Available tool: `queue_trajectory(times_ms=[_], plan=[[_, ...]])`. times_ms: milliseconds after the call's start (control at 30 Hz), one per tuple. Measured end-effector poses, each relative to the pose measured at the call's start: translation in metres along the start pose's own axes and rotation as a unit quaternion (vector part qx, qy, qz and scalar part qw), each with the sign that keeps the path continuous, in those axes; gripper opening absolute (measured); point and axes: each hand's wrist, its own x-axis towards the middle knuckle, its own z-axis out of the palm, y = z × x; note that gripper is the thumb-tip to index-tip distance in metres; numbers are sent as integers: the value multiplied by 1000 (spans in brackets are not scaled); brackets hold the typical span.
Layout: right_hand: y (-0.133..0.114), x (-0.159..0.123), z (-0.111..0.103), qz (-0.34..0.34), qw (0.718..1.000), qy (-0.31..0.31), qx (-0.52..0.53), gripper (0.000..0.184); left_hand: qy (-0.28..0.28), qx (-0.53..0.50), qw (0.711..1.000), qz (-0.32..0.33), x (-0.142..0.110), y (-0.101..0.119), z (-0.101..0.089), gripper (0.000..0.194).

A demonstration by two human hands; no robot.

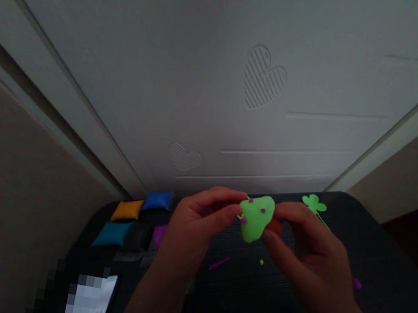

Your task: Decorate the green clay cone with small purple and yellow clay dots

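Between my hands is a soft-looking green clay figure, dotted with small purple balls and thin yellow bits. An orange-red part sticks out on its right side, partly covered by my fingers. My right hand is closed, pinching the figure at this orange-red part between thumb and fingers. My left hand has its thumb and forefinger closed at the figure's left edge, beside the purple and yellow bits. Whether a tiny piece sits between those fingertips I cannot make out. Both hands are raised above the dark table.
Blue, orange, teal, black and purple packets lie at the left. A purple stick, a yellow bit and a green flower rest on the table. A white panel rises behind.
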Motion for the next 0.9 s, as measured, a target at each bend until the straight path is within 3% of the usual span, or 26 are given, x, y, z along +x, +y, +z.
queue_trajectory(times_ms=[267,533,900], plan=[[-3,-1,-1,-96,982,43,-156,27,6,-121,991,-54,5,-13,8,13],[-3,-1,-8,-130,980,22,-147,29,17,-168,980,-104,6,-17,15,14],[1,-4,-7,-168,975,28,-142,33,-10,-201,976,-85,5,-19,14,10]])
